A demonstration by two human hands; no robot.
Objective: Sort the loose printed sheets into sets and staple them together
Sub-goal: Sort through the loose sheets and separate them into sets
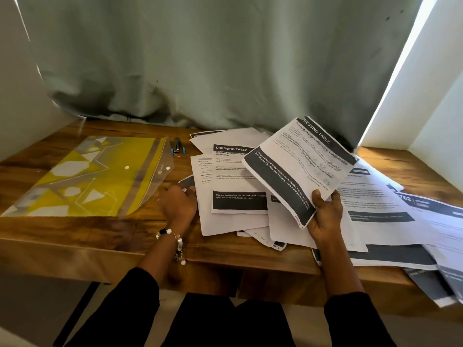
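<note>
The right hand (325,216) is gripping a white printed sheet headed "DRESSING TABLE" (300,169) at five o'clock, while the left hand (179,204), fingers curled, is touching loose sheets (235,186) spreading past the wooden table's (100,236) near edge.

Bare counter (105,229) runs along the near edge in front of the yellow folder (87,176), wide enough for a hand. The folder fills the left half. A stapler (177,146) sits in the narrow gap between folder and the loose sheets (375,196), which smother the right half and overhang the edge. A curtain (213,58) closes the back.
</note>
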